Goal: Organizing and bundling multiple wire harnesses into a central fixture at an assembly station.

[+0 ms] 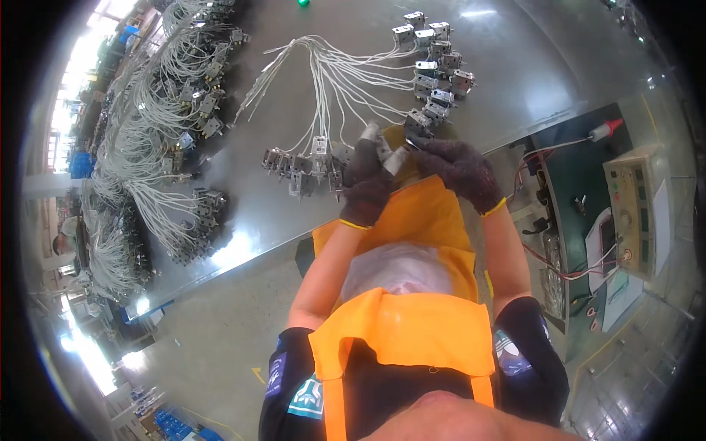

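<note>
Metal-cased components [425, 87] with white wire leads [318, 73], head view: clustered on grey metal table [515, 51], beside gloved hands. Left hand [365, 180] and right hand [460, 169] have fingers bent, grip can't be told. Probably light, hard, slick; hold casing sides, spare thin flexible leads

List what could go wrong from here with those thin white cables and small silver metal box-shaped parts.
The thin white cables fan out loosely, so the dark-gloved left hand might snag one. The left cluster of small silver metal box-shaped parts lies close beside that hand and could get nudged. The dark-gloved right hand is near the right cluster and might bump it.
</note>
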A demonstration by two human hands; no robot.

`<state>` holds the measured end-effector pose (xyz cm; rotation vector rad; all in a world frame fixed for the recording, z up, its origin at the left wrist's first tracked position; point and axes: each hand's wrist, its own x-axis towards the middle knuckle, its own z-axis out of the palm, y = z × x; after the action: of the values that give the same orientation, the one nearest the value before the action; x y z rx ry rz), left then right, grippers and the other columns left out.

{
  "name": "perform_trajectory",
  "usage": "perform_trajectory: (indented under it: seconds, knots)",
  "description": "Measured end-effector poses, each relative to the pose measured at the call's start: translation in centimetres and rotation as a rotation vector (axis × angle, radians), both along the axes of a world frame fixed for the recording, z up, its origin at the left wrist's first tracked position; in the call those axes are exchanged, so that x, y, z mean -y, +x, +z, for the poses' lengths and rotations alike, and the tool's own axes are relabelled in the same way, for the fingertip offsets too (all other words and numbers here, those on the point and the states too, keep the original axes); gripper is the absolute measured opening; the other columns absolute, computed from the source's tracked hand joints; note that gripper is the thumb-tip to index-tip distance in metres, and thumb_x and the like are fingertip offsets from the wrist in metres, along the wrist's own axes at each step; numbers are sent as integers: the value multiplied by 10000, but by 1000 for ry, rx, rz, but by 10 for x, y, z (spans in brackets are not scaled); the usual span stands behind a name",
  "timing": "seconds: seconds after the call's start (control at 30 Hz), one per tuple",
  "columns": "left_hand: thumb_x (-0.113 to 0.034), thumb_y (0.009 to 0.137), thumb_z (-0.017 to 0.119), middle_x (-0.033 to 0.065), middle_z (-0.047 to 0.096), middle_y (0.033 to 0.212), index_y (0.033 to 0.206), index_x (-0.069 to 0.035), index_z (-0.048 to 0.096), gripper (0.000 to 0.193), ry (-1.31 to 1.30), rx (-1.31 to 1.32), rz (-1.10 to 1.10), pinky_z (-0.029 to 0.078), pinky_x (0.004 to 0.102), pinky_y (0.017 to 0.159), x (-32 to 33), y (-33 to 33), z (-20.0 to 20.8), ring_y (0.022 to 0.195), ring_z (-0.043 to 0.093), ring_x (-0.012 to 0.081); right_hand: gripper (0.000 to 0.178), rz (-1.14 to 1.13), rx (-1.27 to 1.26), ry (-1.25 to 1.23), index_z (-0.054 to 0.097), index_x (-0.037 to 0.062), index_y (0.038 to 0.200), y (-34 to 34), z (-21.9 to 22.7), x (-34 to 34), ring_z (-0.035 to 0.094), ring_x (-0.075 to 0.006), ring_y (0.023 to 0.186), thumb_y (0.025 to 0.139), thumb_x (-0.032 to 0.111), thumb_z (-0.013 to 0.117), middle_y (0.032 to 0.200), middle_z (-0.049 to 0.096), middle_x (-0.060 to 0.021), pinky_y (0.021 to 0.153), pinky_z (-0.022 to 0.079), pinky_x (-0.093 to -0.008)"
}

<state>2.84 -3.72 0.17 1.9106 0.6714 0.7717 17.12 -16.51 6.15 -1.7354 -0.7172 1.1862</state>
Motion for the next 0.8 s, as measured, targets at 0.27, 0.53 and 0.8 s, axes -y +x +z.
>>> perform_trajectory:
  seconds: [0.27, 0.53, 0.8]
  knots:
    - [-100, 748, 731, 202, 597, 832, 1042, -17, 545, 357, 289, -61, -160, 479, 451, 690, -12, 15, 6, 808, 596, 423, 355, 235, 827, 29, 644, 118, 1236, -13, 9, -13, 649, -395, 880, 939, 296, 564, 958, 669, -216, 780, 512, -459]
    - [-138, 767, 730, 216, 614, 828, 1033, -2, 573, 337, 427, -45, -159, 492, 468, 705, -14, 17, 12, 827, 621, 426, 234, 405, 1044, -96, 624, 90, 1064, -18, 10, -27, 636, -409, 881, 945, 249, 500, 901, 669, -200, 769, 496, -527]
    - [-201, 803, 700, 221, 627, 836, 1041, 0, 583, 333, 533, -37, -95, 496, 482, 715, -9, 15, -5, 821, 628, 420, 212, 311, 1144, -64, 702, 22, 946, -30, 16, -24, 695, -371, 905, 847, 127, 548, 891, 706, -204, 778, 564, -451]
